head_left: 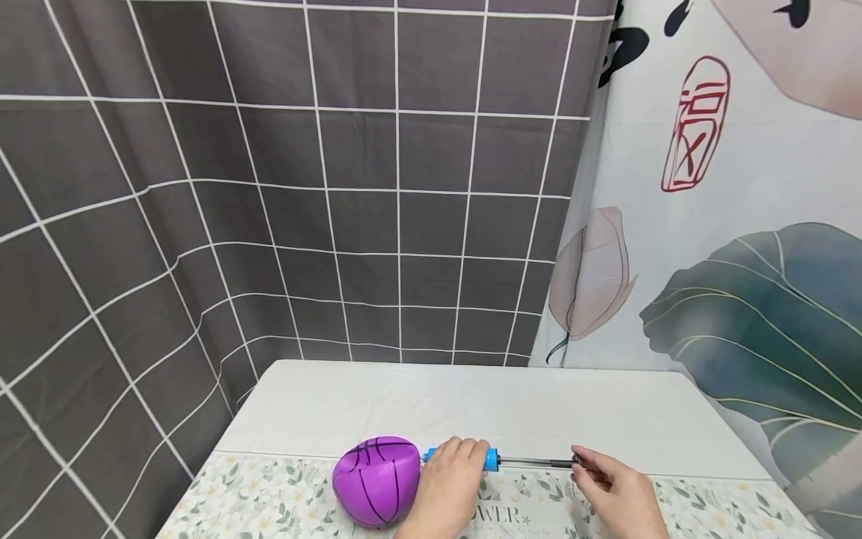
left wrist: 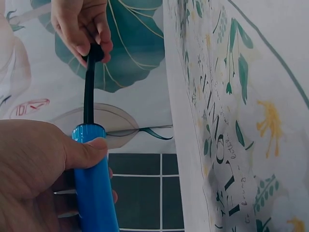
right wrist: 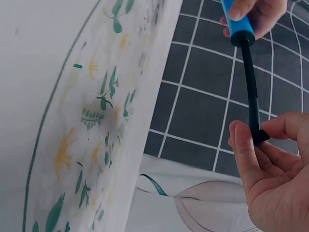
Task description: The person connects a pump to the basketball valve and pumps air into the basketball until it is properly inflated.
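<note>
A small hand pump with a blue barrel (left wrist: 94, 193) lies level across the middle of the head view. My left hand (head_left: 450, 479) grips that barrel, thumb along its side. The thin plunger rod (head_left: 532, 463) is pulled well out to the right. At its end, my right hand (head_left: 616, 490) pinches the black handle (right wrist: 259, 136) between thumb and fingers. Left of the pump sits a purple ball (head_left: 377, 483) with black lines, partly deflated and dented on top. The pump's left tip meets the ball's right side, partly hidden behind my left hand.
Under the hands is a table with a white back part (head_left: 471, 404) and a floral cloth (head_left: 263, 494) along the front. A dark grid-patterned curtain (head_left: 431, 224) hangs behind and to the left. To the right hangs a white curtain with a large leaf print (head_left: 774, 314).
</note>
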### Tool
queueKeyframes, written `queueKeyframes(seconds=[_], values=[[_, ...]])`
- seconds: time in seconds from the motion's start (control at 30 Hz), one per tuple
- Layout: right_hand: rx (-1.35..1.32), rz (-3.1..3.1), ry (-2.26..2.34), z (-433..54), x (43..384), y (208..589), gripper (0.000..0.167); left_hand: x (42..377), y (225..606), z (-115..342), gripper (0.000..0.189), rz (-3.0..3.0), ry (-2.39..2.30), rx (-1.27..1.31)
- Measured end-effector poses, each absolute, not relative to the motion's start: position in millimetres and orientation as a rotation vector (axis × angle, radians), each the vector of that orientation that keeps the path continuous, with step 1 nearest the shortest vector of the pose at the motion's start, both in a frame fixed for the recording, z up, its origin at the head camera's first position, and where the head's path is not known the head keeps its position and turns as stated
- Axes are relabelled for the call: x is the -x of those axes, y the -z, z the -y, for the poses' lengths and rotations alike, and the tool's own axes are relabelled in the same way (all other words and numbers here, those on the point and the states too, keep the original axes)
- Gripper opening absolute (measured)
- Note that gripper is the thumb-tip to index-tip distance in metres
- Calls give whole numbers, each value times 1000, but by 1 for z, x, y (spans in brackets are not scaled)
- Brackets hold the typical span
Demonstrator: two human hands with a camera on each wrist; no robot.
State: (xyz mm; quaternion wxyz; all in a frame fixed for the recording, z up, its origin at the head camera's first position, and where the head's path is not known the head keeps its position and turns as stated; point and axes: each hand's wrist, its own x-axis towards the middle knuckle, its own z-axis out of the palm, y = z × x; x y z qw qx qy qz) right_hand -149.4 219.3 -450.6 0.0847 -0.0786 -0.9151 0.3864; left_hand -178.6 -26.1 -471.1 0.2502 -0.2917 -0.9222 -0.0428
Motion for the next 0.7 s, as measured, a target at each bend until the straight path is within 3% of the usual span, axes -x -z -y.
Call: queueKeyframes(seconds=[0.7], values=[[-55, 2658, -987, -142, 156, 464, 25, 173, 470, 19, 34, 2486, -49, 805]])
